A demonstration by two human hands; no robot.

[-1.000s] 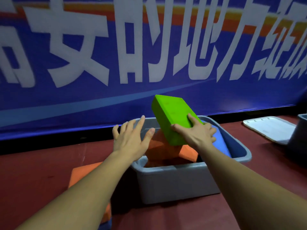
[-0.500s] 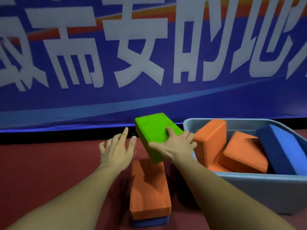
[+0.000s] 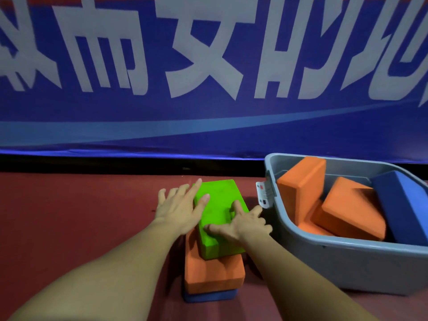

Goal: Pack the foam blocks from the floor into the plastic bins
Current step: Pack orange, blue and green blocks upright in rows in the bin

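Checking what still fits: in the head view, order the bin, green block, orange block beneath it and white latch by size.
1. Bin.
2. Green block and orange block: alike, the orange partly covered, so unranked.
3. White latch.

a blue banner (image 3: 208,135) is stretched across the whole upper half of the frame, and large white characters (image 3: 203,54) are printed along it, cut off at the top, left and right edges. a paler blue stripe (image 3: 162,128) is drawn in a shallow curve beneath them. below the banner a black strip (image 3: 115,164) is seen from left to centre. the lower left is taken up by a dark red floor (image 3: 69,216).
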